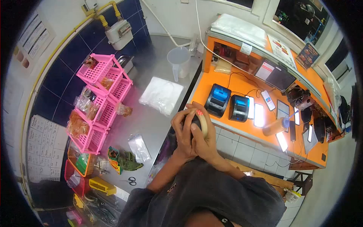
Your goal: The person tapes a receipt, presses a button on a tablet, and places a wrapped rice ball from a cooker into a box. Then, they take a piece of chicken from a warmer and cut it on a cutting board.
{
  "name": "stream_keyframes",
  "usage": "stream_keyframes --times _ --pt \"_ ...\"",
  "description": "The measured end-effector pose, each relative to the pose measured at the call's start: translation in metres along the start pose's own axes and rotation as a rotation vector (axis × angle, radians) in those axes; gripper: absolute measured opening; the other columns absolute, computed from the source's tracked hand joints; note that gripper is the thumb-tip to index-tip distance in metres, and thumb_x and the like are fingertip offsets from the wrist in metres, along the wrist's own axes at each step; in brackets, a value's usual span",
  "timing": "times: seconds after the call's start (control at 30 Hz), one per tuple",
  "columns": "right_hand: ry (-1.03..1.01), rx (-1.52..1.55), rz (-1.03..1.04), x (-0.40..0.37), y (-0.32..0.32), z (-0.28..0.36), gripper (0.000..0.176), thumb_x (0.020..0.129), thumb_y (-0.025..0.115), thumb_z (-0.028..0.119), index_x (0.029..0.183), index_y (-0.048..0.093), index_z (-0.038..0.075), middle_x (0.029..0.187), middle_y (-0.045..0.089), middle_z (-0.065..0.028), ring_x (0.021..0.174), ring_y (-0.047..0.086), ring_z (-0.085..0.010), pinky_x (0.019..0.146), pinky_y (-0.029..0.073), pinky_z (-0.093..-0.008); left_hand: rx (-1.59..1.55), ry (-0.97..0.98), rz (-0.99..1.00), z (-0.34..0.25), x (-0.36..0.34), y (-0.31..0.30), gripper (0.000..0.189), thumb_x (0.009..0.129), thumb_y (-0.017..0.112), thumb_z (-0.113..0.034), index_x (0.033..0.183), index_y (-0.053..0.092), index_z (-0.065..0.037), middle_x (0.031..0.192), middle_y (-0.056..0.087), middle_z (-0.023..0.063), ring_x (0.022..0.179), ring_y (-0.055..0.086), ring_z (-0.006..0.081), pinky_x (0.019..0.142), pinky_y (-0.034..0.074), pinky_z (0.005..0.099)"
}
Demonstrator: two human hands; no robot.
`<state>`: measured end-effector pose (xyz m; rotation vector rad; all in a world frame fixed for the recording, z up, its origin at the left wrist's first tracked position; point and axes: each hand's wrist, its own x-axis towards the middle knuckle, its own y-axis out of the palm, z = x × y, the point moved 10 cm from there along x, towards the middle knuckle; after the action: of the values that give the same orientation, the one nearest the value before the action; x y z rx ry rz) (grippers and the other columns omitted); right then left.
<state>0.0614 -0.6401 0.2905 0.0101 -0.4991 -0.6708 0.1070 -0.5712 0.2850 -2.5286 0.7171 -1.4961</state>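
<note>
Cream-rimmed roll (pixel 204 126) in front of the torso, left hand (pixel 184 136) and right hand (pixel 205 144) closed around it, fingers gripping. Just left: edge of steel counter (pixel 159 128), white plastic bags (pixel 162 95) near that edge. Rightward, tiled floor (pixel 244 150) gives open room below orange desk (pixel 200 86).

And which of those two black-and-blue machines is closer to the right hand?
The bigger machine, on the picture's left; the smaller machine sits farther from the right hand, closer to the glowing phone.
</note>
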Motion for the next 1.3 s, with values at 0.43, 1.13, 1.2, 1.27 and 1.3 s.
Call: stream_keyframes --times 0.43,1.13,1.2,1.27,1.3 --pt "0.165 0.156 -0.09 -0.013 -0.045 -0.023 0.047 0.102 0.039 0.014 0.143 0.038 -0.007 0.139 0.052 -0.0193 0.129 0.048 -0.0235 0.11 0.035 -0.0351 0.026 -0.024 0.008 -0.018 -0.009 0.03 0.056 0.095 0.049 -0.038 0.134 0.051 0.003 0.129 0.049 0.0208 0.116 0.045 0.0352 0.101 0.035 0.0481" --pt "0.164 0.075 0.09 0.006 -0.084 -0.022 0.06 0.093 0.061 0.01 0.145 0.037 -0.007 0.144 0.049 -0.0218 0.132 0.049 -0.0252 0.112 0.035 -0.0372 -0.038 -0.028 0.195 -0.023 0.0 0.056 0.055 0.093 0.05 -0.025 0.139 0.049 0.004 0.135 0.044 0.0215 0.123 0.042 0.0364 0.104 0.033 0.0477" --pt "0.205 0.181 0.101 0.005 -0.086 -0.029 0.062 0.092 0.064 0.01 0.145 0.036 -0.007 0.145 0.049 -0.0208 0.134 0.047 -0.025 0.112 0.034 -0.0365 -0.086 -0.154 0.103 -0.017 -0.005 0.053 0.054 0.095 0.048 -0.025 0.14 0.047 0.005 0.132 0.046 0.0208 0.123 0.041 0.0334 0.103 0.034 0.0449" --pt "0.199 0.193 0.132 0.0 -0.087 -0.03 0.062 0.092 0.064 0.011 0.146 0.036 -0.007 0.145 0.049 -0.0207 0.134 0.047 -0.025 0.113 0.034 -0.0362 -0.197 -0.327 0.014 -0.007 -0.003 0.051 0.052 0.096 0.049 -0.025 0.138 0.047 0.005 0.129 0.047 0.0208 0.12 0.043 0.0327 0.101 0.035 0.0438" --pt "0.187 0.207 0.167 -0.001 -0.085 -0.029 0.062 0.093 0.064 0.011 0.146 0.036 -0.007 0.145 0.049 -0.0206 0.134 0.047 -0.025 0.113 0.034 -0.036 -0.305 -0.494 -0.081 0.009 -0.006 0.048 0.05 0.097 0.05 -0.026 0.137 0.047 0.004 0.126 0.048 0.0209 0.116 0.045 0.0319 0.099 0.037 0.0426"
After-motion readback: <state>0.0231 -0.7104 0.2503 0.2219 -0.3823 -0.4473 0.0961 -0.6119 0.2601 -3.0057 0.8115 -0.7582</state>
